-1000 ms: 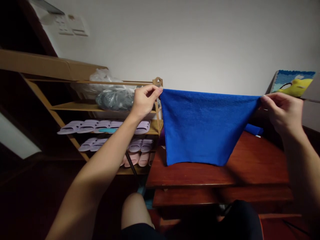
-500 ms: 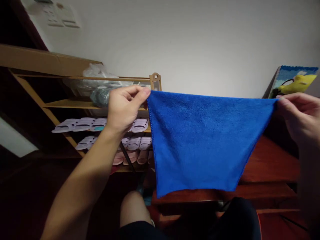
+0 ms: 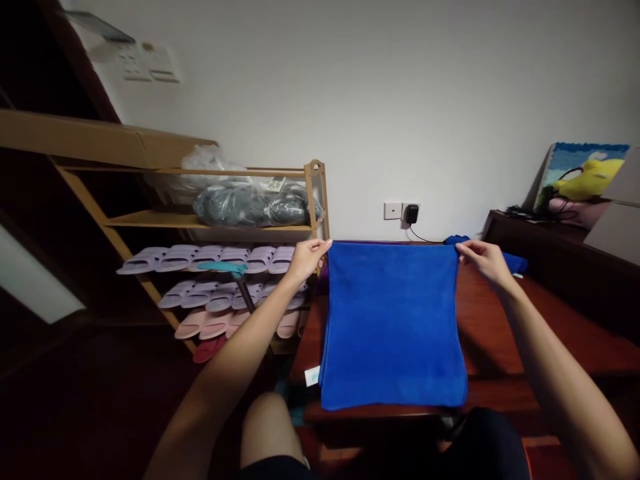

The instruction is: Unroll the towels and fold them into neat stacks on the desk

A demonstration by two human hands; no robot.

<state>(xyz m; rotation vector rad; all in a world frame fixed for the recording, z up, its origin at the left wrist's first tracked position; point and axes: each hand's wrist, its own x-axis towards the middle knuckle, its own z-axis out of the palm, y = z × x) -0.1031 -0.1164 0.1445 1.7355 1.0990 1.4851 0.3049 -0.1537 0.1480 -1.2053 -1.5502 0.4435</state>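
Lowered blue cloth (image 3: 393,323), long axis toward knees (image 3: 271,427), corners in left grip (image 3: 305,260), right grip (image 3: 485,261).

I see a blue cloth (image 3: 393,327) over a red-brown table (image 3: 545,327), left hand (image 3: 303,261) pinching its ten o'clock corner, right hand (image 3: 486,262) its two o'clock; lavender slippers (image 3: 197,292) lie beyond at nine, a black plug (image 3: 411,213) at twelve.

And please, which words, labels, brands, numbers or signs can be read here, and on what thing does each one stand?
No text can be read.
White tag at the left edge of the blue cloth: light blue mark, too small to read.
Pale label at the top of the plastic-wrapped package: too blurred.
Small white tag by the blue bundle beyond the right hand: too small.
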